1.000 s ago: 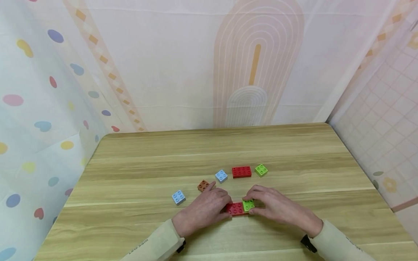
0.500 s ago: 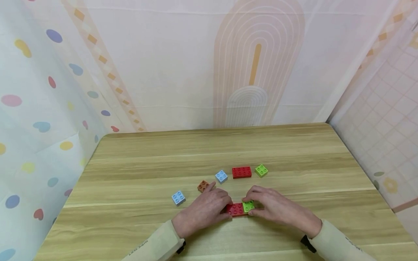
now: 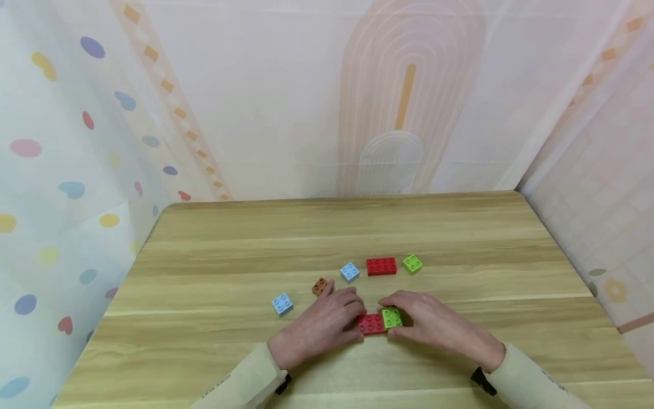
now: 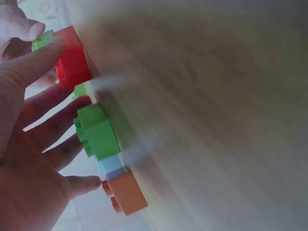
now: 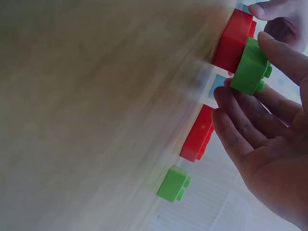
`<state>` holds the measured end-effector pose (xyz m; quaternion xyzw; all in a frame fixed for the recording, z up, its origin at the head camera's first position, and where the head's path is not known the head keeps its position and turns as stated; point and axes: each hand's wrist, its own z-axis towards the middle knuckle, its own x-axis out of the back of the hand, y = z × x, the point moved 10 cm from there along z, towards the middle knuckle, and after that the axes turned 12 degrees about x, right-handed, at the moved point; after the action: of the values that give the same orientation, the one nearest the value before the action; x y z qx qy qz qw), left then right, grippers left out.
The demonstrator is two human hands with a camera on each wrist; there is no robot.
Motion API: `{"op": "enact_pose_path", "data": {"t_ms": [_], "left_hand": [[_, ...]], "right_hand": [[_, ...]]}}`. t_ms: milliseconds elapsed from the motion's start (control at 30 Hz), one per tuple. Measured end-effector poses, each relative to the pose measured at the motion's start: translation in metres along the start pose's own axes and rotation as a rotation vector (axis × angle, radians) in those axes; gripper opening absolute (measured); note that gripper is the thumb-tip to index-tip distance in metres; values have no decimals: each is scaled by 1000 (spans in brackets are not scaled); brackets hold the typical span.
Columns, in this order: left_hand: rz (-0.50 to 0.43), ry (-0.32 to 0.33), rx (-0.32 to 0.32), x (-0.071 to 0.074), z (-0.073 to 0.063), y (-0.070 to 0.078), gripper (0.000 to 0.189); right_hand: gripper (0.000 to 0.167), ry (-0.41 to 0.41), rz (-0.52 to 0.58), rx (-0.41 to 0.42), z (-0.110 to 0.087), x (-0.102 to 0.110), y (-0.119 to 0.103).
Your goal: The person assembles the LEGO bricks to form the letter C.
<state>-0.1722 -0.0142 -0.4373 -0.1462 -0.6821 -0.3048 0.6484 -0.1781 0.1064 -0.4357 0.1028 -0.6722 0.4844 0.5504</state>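
A red eight-stud building brick (image 3: pixel 370 324) lies near the table's front, its left end between the thumb and fingers of my left hand (image 3: pixel 324 321). On its right end sits a green four-stud brick (image 3: pixel 392 318), overhanging a little. My right hand (image 3: pixel 426 321) holds that green brick between thumb and forefinger, its studs uncovered; in the right wrist view the same green brick (image 5: pixel 251 67) has fingertips at both ends. Another green brick (image 4: pixel 98 132) shows under my left hand in the left wrist view, hidden from the head view. My little finger reaches a brown brick (image 3: pixel 319 286).
Further back are a light blue brick (image 3: pixel 349 272), a second red brick (image 3: pixel 381 266) and a green brick (image 3: pixel 412 263). Another light blue brick (image 3: pixel 283 304) lies left of my left hand. Patterned curtains (image 3: pixel 276 102) border the wooden table (image 3: pixel 230 244).
My right fingertips have drawn back from the green brick's top edge, so more of its studs show. My left hand stays on the red brick. The head view has shifted slightly.
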Motion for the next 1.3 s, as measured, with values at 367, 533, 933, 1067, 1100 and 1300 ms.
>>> {"op": "enact_pose_path", "data": {"t_ms": [367, 533, 933, 1067, 1100, 1300], "left_hand": [[-141, 85, 63, 27, -8, -31, 44], [-139, 109, 89, 32, -11, -44, 46], [-144, 141, 141, 40, -18, -61, 53], [-175, 144, 183, 50, -24, -73, 57], [-189, 144, 194, 52, -26, -77, 58], [-288, 120, 254, 58, -43, -102, 61]], "right_hand": [[44, 1, 2, -5, -1, 4, 0], [44, -12, 4, -19, 0, 2, 3], [40, 29, -20, -76, 1, 5, 10], [40, 30, -34, -77, 1, 5, 11], [40, 30, -37, -75, 1, 6, 11], [39, 33, -37, -78, 1, 7, 12]]}}
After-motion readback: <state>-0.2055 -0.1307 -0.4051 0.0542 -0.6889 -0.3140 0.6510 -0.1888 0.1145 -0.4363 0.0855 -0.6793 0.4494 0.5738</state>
